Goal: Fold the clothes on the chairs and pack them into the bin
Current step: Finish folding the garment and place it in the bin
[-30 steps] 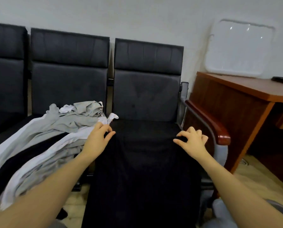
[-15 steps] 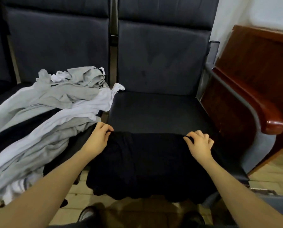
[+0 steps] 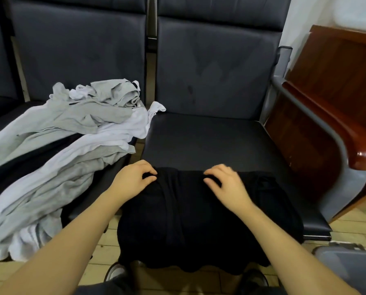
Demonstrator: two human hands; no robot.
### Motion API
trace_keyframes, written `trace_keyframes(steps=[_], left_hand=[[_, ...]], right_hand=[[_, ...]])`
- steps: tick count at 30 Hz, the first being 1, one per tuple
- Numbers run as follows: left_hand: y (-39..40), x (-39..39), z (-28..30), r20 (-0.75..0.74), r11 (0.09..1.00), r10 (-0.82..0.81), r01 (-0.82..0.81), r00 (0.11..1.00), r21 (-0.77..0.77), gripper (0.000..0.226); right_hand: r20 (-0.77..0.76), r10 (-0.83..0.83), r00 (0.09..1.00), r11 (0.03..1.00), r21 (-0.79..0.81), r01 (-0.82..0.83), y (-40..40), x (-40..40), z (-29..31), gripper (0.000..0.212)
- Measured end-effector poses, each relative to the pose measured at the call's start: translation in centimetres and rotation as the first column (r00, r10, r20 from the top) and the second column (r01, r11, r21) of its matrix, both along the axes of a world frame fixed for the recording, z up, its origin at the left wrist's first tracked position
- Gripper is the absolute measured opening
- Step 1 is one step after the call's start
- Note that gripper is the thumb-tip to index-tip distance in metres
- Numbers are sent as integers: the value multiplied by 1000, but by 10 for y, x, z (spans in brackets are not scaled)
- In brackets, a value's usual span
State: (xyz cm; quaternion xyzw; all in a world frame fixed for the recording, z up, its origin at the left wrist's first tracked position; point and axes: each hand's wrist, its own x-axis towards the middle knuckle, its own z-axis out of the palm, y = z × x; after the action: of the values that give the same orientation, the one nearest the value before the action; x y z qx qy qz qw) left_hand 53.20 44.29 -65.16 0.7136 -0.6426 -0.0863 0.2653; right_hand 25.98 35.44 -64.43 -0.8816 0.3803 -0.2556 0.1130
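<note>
A black garment (image 3: 199,213) lies folded over the front half of the right chair's seat (image 3: 209,141), its lower part hanging off the front edge. My left hand (image 3: 133,179) pinches its far folded edge near the left corner. Near the middle of the same edge, my right hand (image 3: 226,184) has its fingers curled into the cloth. A loose pile of grey and white clothes (image 3: 71,145) covers the seat of the chair to the left. The rim of a grey bin (image 3: 347,267) shows at the bottom right.
A wooden armrest (image 3: 352,137) on a grey metal frame borders the right chair. Beyond it stands a dark wooden desk (image 3: 337,71). The chair backs (image 3: 216,67) rise behind the seats. My shoes (image 3: 116,271) stand on the tiled floor below the garment.
I pulled the garment's far edge toward me, folding it onto the front of the seat. Since half a second ago my right hand has slid left along the fold toward the middle.
</note>
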Motion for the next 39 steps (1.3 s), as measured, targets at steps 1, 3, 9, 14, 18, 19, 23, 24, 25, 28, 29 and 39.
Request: trace_keyframes(steps=[1, 3, 9, 14, 18, 19, 23, 24, 25, 28, 29, 39], left_hand=[[0, -1, -1, 12, 1000, 2, -1, 1000, -24, 13], [1, -4, -3, 44, 996, -7, 11, 999, -94, 7], [10, 10, 7, -240, 959, 84, -144, 967, -244, 6], [13, 8, 18, -421, 966, 66, -165, 904, -201, 18], [12, 14, 6, -229, 994, -54, 31, 972, -102, 8], [13, 17, 1, -166, 995, -89, 79, 982, -67, 5], [24, 23, -7, -107, 996, -84, 80, 991, -44, 23], [27, 23, -5, -181, 998, -56, 51, 982, -33, 29], [30, 21, -3, -249, 1000, -24, 20, 968, -17, 34], [32, 21, -3, -312, 998, 58, -57, 948, 11, 28], [32, 22, -3, -309, 997, 80, -80, 948, 11, 22], [31, 24, 19, -417, 961, 44, -152, 908, -230, 30]], right_hand=[[-64, 44, 997, 997, 62, -40, 6, 13, -2, 48], [-261, 78, 962, 985, 167, -35, 12, 29, -11, 57], [-430, 66, 901, 970, 238, 42, -6, 21, -13, 51], [-417, 40, 908, 975, 216, 56, -14, 14, -13, 49], [-399, 37, 916, 977, 206, 50, -14, 13, -14, 49], [-393, 37, 919, 978, 204, 48, -14, 13, -13, 49], [-368, 43, 929, 979, 201, 34, -17, 10, -12, 47], [-365, 42, 930, 980, 198, 33, -17, 10, -12, 47], [-365, 37, 930, 981, 189, 35, -17, 10, -12, 47], [-345, -20, 938, 992, 111, 62, -13, 10, -12, 46], [-323, -33, 946, 997, 61, 55, -12, 11, -13, 45], [-283, -24, 959, 999, 26, 33, -16, 7, -12, 38]])
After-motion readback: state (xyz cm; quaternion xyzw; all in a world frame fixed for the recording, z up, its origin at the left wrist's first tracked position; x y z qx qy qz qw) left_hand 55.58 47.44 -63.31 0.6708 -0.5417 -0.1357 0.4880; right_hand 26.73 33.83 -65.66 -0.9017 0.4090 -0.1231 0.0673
